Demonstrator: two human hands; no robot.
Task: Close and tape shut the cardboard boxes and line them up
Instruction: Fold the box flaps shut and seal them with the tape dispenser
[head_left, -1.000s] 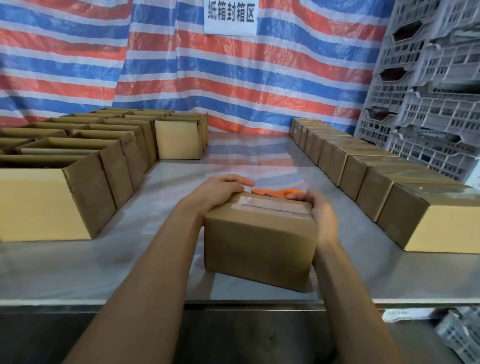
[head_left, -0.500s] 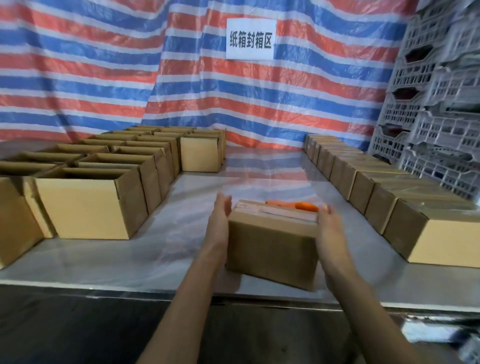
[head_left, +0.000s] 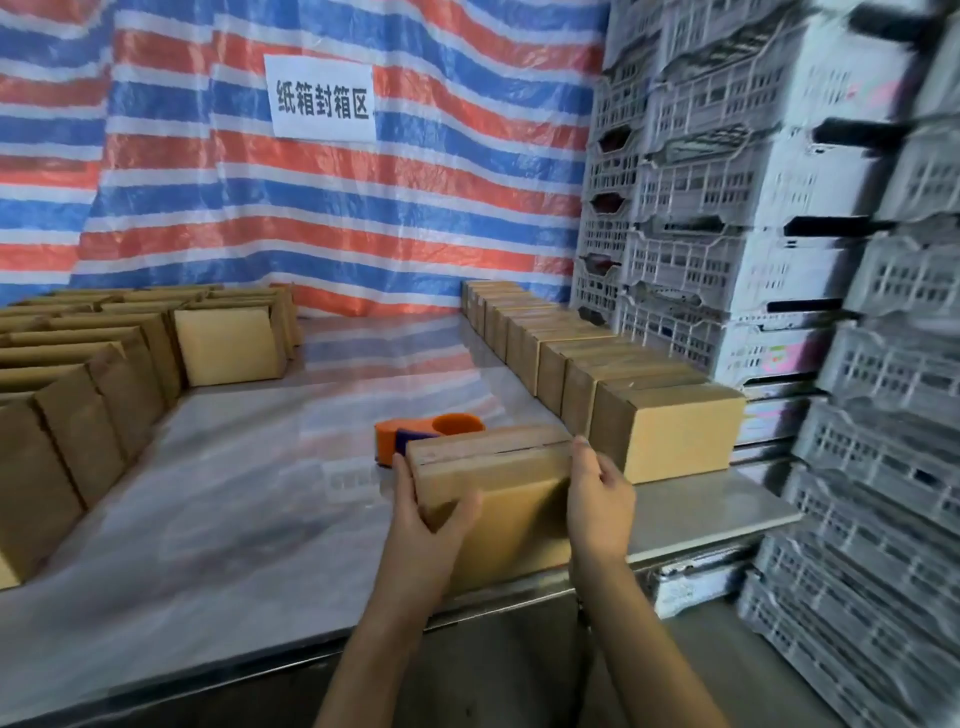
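Observation:
I hold a closed cardboard box (head_left: 504, 499) between both hands near the table's front edge, tilted so its seam side faces up and away. My left hand (head_left: 423, 525) grips its left end, thumb across the front face. My right hand (head_left: 600, 499) clasps the right end. An orange tape dispenser (head_left: 415, 434) sits on the table just behind the box. A row of closed boxes (head_left: 665, 431) runs along the right side; its nearest box is right beside my right hand.
Open cardboard boxes (head_left: 98, 374) crowd the table's left side. Stacked grey plastic crates (head_left: 779, 234) rise at the right, close to the row. The table (head_left: 249, 499) is covered in shiny plastic; a striped tarp with a white sign (head_left: 319, 98) hangs behind.
Both hands moved from the box's top to its ends, then lifted and tilted it toward the right row. The view swung right.

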